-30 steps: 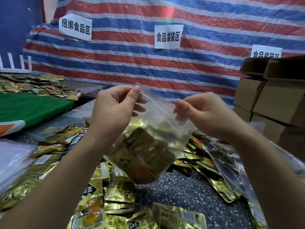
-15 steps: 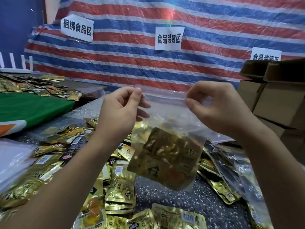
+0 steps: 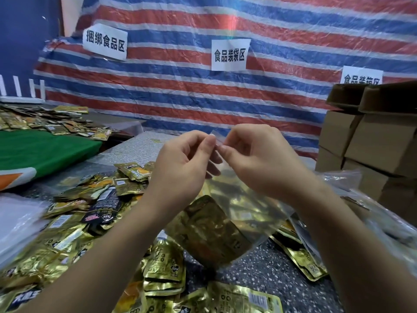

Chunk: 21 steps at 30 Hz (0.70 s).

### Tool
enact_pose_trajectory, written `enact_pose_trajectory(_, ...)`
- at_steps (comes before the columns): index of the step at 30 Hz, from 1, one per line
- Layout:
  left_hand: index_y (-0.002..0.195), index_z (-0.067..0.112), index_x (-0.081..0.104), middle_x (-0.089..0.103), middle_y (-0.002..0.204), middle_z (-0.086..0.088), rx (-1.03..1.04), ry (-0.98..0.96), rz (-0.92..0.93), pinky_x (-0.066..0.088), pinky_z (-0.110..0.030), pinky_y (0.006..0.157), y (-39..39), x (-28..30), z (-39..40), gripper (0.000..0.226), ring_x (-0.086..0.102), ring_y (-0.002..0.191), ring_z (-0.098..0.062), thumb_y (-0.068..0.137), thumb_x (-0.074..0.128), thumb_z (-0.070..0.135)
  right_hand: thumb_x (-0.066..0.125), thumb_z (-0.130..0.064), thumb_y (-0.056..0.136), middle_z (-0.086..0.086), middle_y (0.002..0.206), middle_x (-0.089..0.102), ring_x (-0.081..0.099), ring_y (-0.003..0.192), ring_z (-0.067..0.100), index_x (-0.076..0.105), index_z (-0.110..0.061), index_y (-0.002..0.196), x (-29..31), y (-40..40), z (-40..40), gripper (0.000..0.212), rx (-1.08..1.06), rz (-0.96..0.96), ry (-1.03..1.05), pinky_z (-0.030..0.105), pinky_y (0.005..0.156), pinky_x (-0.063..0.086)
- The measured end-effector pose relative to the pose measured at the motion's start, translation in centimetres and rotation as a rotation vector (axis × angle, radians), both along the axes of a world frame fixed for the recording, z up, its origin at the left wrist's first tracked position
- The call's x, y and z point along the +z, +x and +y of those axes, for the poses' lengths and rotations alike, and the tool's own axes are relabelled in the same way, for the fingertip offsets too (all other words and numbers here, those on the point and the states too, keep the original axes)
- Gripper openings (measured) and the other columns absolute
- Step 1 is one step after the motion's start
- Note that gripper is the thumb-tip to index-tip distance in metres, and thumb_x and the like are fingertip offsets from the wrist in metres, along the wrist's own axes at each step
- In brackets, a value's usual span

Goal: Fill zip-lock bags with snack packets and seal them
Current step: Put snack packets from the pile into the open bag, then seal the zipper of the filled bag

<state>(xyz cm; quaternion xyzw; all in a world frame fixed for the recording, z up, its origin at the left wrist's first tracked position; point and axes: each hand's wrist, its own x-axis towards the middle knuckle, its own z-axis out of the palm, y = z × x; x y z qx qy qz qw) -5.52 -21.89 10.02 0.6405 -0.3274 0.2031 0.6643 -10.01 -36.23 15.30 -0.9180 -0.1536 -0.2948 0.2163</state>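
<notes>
A clear zip-lock bag (image 3: 246,213) with gold snack packets (image 3: 209,231) inside hangs in the air above the table. My left hand (image 3: 182,163) and my right hand (image 3: 259,157) are close together at the bag's top strip, each pinching it between thumb and fingers. The fingertips nearly touch at the strip's middle. The bag's body sags below and to the right of my hands. Whether the zip is closed along its length is hidden by my fingers.
Loose gold packets (image 3: 74,213) cover the speckled table (image 3: 270,274) at left and front. Cardboard boxes (image 3: 374,141) are stacked at right, with clear bags (image 3: 338,179) in front of them. A green cloth (image 3: 38,152) lies far left. A striped tarp (image 3: 203,91) hangs behind.
My hands were apart, holding the bag's top stretched wide; now they have come together at the strip's middle. The bag has swung and tilted to the right.
</notes>
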Motion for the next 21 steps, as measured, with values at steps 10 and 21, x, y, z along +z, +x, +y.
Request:
enact_pose_trajectory(10, 0.083, 0.018, 0.071, 0.073, 0.078, -0.001, -0.030, -0.081, 0.097, 0.051, -0.020, 0.055, 0.26, 0.31, 0.45, 0.017, 0.069, 0.064, -0.015, 0.096, 0.060, 0.021, 0.065, -0.030, 0.095, 0.000, 0.071, 0.069, 0.064, 0.066, 0.014, 0.070, -0.020, 0.081, -0.03, -0.01, -0.03, 0.017, 0.058, 0.081, 0.129, 0.036, 0.062, 0.053)
enact_pose_trajectory(21, 0.083, 0.015, 0.069, 0.068, 0.071, 0.002, 0.122, -0.021, -0.009, 0.052, -0.022, 0.060, 0.04, -0.01, 0.05, 0.019, 0.061, 0.062, -0.006, 0.098, 0.058, 0.020, 0.069, -0.027, 0.092, -0.004, 0.068, 0.070, 0.067, 0.067, 0.012, 0.072, -0.022, 0.078, -0.12, 0.13, 0.44, 0.015, 0.050, 0.065, 0.191, 0.041, 0.068, 0.058)
